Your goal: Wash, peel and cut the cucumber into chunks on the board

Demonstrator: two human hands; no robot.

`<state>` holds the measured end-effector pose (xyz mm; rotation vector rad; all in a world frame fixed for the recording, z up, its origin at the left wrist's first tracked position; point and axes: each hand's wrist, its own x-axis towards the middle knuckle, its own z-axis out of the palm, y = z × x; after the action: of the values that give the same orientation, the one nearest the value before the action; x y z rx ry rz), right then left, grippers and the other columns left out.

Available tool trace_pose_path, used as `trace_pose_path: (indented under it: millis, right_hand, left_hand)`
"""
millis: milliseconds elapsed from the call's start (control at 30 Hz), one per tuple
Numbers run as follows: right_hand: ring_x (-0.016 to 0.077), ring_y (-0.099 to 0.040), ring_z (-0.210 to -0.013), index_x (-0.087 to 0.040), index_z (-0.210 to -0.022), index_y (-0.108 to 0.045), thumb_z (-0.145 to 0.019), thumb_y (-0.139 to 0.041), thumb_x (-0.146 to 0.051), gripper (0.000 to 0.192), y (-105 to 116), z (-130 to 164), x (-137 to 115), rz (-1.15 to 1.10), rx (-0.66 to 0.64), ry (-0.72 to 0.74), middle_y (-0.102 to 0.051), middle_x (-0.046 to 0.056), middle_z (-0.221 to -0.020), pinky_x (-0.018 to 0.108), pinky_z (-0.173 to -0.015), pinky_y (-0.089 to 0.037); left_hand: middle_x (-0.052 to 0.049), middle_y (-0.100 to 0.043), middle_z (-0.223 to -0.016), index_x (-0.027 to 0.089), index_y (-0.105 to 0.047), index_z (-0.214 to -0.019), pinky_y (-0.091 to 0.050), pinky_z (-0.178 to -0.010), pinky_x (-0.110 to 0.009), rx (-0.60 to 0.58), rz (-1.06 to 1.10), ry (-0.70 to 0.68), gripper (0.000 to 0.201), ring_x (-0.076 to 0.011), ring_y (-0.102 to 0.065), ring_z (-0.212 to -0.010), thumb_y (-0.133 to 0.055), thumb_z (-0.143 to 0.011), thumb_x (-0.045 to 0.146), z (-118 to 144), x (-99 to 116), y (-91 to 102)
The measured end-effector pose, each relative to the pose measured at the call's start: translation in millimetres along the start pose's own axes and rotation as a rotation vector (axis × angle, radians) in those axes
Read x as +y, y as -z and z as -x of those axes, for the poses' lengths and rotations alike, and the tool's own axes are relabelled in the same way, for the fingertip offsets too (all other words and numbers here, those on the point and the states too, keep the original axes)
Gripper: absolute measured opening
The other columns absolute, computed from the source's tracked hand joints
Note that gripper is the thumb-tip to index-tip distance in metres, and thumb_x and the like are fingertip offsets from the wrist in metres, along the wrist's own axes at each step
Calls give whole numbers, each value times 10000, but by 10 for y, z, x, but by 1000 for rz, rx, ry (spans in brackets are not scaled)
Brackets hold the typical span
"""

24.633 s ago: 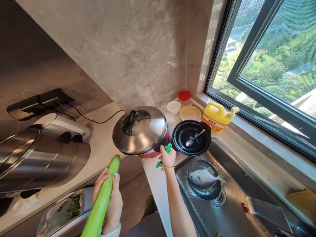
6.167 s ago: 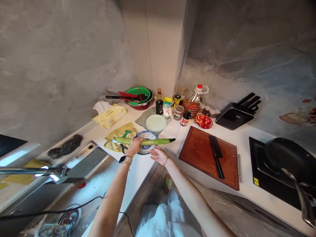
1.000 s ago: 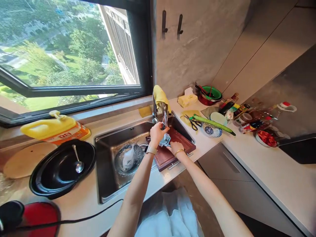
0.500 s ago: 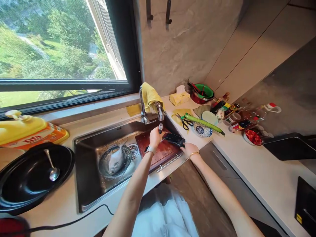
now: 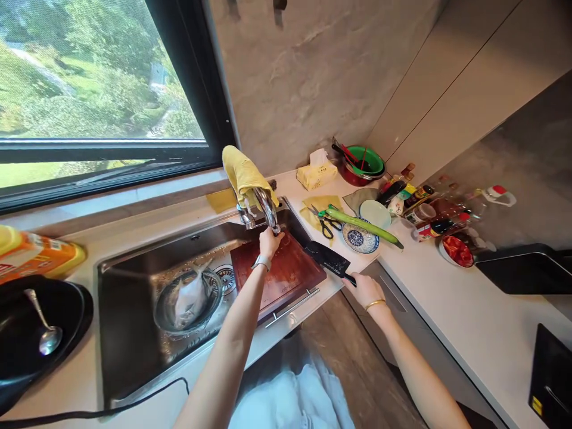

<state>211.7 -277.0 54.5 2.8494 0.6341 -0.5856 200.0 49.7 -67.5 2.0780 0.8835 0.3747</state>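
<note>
Cleaver [image 5: 328, 260] handle hidden in right hand [image 5: 365, 289]

Polished metal on the faucet [image 5: 263, 210], draped with soft yellow cloth [image 5: 242, 173]. Brushed, dull-grey steel across the sink [image 5: 129, 333] walls. Reddish-brown wood on the cutting board [image 5: 281, 271], wet and faintly glossy, with a slim metal handle bar. Dark matt blade on the cleaver [image 5: 328, 260] (textured, it seems). Glazed, patterned ceramic for the bowl [image 5: 360, 238]. Smooth waxy skin on the long green gourd [image 5: 364, 223]. Smooth pale stone-like countertop [image 5: 451, 316].
</note>
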Motion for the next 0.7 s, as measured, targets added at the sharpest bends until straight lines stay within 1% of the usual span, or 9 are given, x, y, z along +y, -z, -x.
trace_pose_path:
  millis: [100,167,300,367,467,533,600,667,700]
  right_hand:
    - [263,-694,-888,-201,-1095,-671,-948,-392,-505,438,-21,-47,-35,-8,2,16,-728,147,-945,310,-722,-466]
    - [261,-692,-896,-197,-1088,-673,-949,-383,-510,449,-33,-66,-74,-24,-3,27,-726,148,-959,306,-722,-464]
    - [256,-681,-935,-205,-1116,-664,-949,-382,-512,449,-58,-83,-171,-68,3,63,-726,136,-990,302,-737,-461]
    - [251,-675,-956,-206,-1133,-659,-948,-388,-509,447,-74,-80,-221,-93,4,79,-722,132,-1018,299,-750,-457]
    - [250,-666,-978,-189,-1128,-662,-945,-400,-505,450,-103,-59,-279,-134,-2,82,-714,141,-1045,292,-766,-452]
    - [256,-665,-974,-174,-1095,-671,-938,-417,-502,443,-133,-48,-295,-164,7,81,-714,149,-1030,293,-766,-450]
    - [259,-666,-952,-161,-1030,-683,-934,-427,-498,434,-182,-55,-295,-213,21,95,-717,154,-987,292,-759,-449]
    - [240,-670,-893,-157,-946,-685,-934,-436,-474,403,-254,-86,-293,-311,29,113,-718,141,-918,282,-744,-449]
    - [217,-671,-826,-158,-907,-678,-938,-434,-456,386,-297,-108,-297,-394,17,113,-713,121,-859,271,-719,-451]
  left_hand:
    - [-115,-714,-996,165,-647,-1045,-455,-809,-288,9,-115,-42,277,-234,-658,-921,-636,-784,258,2,-107,165]
    - [-122,-709,-1007,174,-647,-1035,-456,-803,-297,-22,-222,-71,266,-251,-654,-935,-637,-780,252,8,-160,292]
    - [-99,-715,-951,190,-665,-956,-458,-790,-296,-239,-417,-112,230,-250,-648,-897,-654,-731,232,70,-247,559]
    - [-75,-719,-912,190,-679,-912,-462,-787,-283,-332,-443,-130,219,-232,-646,-866,-662,-694,214,123,-300,678]
    - [-35,-725,-880,196,-707,-888,-474,-779,-254,-450,-421,-167,268,-200,-644,-825,-682,-622,184,197,-380,803]
    - [-11,-726,-849,203,-722,-888,-486,-770,-247,-565,-364,-211,297,-185,-642,-792,-678,-595,188,247,-412,828]
    - [0,-728,-837,205,-730,-887,-496,-771,-257,-655,-258,-274,297,-183,-644,-779,-660,-599,215,316,-413,792]
    - [-8,-732,-856,198,-734,-885,-503,-773,-274,-692,-126,-337,281,-193,-651,-789,-652,-624,259,414,-375,691]
    - [-18,-733,-866,191,-734,-882,-507,-771,-283,-692,-62,-355,273,-198,-655,-794,-653,-639,284,471,-344,620]
